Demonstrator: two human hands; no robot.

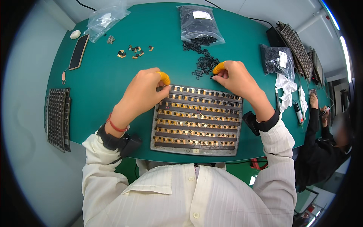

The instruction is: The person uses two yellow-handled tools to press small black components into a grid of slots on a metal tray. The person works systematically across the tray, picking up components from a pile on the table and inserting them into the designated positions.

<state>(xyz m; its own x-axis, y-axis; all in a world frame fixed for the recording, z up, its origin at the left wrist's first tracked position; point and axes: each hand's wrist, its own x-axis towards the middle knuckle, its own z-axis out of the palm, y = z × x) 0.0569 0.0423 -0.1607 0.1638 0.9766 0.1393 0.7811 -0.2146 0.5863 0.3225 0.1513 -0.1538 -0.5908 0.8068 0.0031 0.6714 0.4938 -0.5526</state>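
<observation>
In front of me lies a metal tray with rows of small gold-and-black parts between dark strips. My left hand is at its far left corner, thumb and yellow-covered index finger pinched together; what they hold, if anything, is hidden. Beyond the tray, my right hand is closed in a pinch at the near right edge of a pile of small black square pieces. One such piece shows at its fingertips. A yellow cover is on that index finger too.
Clear bags of black pieces stand behind the pile and at right. Loose gold-and-black parts, a phone and stacked trays are at left. Beyond white cloths, another person sits at right.
</observation>
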